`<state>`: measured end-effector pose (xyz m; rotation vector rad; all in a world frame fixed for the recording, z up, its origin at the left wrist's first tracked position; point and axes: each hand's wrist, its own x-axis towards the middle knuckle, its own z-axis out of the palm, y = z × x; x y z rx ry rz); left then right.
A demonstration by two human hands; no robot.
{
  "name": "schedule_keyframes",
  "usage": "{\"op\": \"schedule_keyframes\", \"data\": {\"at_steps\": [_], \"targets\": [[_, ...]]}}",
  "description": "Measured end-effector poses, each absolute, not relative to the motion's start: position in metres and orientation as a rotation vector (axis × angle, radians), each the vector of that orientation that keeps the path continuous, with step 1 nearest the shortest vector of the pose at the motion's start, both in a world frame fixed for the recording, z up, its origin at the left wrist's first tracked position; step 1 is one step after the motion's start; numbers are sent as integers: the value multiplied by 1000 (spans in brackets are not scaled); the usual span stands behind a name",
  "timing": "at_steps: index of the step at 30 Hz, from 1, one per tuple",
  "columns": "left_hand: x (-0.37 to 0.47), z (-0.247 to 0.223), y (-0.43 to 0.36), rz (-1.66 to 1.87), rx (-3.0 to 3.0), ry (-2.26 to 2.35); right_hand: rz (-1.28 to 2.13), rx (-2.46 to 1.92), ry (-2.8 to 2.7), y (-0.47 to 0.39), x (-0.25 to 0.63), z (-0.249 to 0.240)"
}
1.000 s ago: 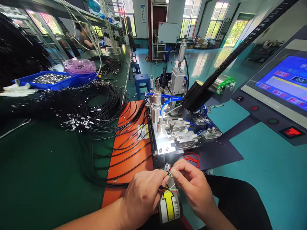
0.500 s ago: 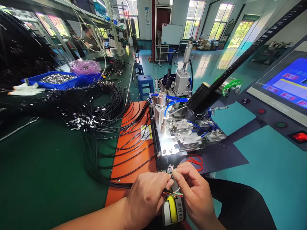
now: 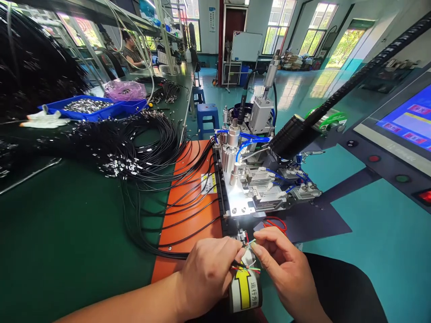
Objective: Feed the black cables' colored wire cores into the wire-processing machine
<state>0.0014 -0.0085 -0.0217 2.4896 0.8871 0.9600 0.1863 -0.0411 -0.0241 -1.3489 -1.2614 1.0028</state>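
A black cable end [image 3: 244, 268] with thin coloured wires fanned out from it is held low in the middle of the view, just in front of a small metal machine [image 3: 256, 179] with blue hoses. The cable is pinched by the left hand [image 3: 208, 273], thumb and forefinger pressed together on it just behind the bare wires. The wire tips are met by the right hand [image 3: 286, 269], whose thumb and forefinger are closed lightly on them while the other fingers are curled. Under both hands a label with a yellow arrow [image 3: 244, 291] is seen. To the left an orange mat [image 3: 188, 215] lies on a dark green bench [image 3: 67, 242], and it is crossed by many black cables [image 3: 141, 152] gathered in a loose bundle. Farther back on the bench a blue tray [image 3: 90, 107] of small metal parts is set, with a pink bag [image 3: 124, 89] just behind it. A lit control screen [image 3: 409, 121] is seen at the right edge. A person [image 3: 131, 51] is seated at the far end of the bench.
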Motion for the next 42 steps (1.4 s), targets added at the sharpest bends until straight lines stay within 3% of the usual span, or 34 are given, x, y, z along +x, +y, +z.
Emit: {"op": "schedule_keyframes", "data": {"at_steps": [12,42], "targets": [[3,-24,-9,935,2480,953,637,-1336,-1553,-52,193,-28],[0,-26,-9,828,2509,946,638,-1399,-1541,-51,189,-32]]}}
